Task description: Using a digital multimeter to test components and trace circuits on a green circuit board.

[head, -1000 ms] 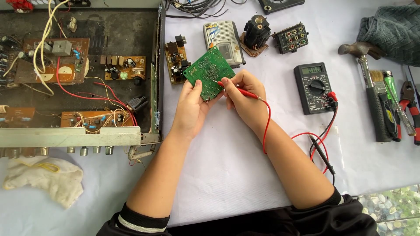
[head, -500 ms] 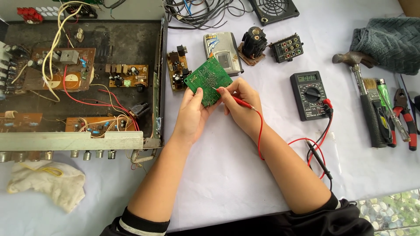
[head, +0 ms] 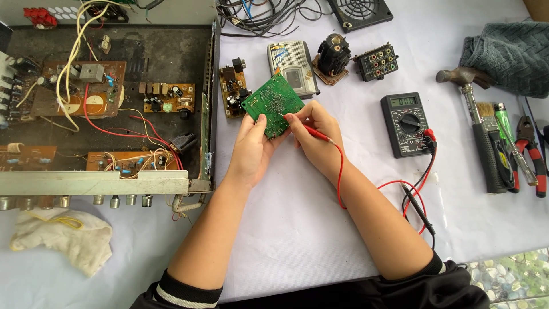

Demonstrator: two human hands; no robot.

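My left hand (head: 251,150) holds a green circuit board (head: 273,104) by its lower edge, tilted up off the white table. My right hand (head: 314,136) grips a red multimeter probe (head: 311,131) like a pen, with its tip touching the board's lower right part. The probe's red lead (head: 339,177) curls down and over to a black digital multimeter (head: 406,124) at the right. The black probe (head: 417,207) lies loose on the table beside my right forearm.
An opened amplifier chassis (head: 103,103) with boards and wires fills the left. A small brown board (head: 234,90), a silver gadget (head: 293,67), a connector block (head: 376,62), a hammer (head: 477,126), pliers (head: 529,151), a brush, a grey cloth (head: 509,48) and a white rag (head: 63,237) lie around.
The view has shifted slightly, so everything sits lower in the picture. Both hands keep the same hold, with the probe tip moving a little across the board.
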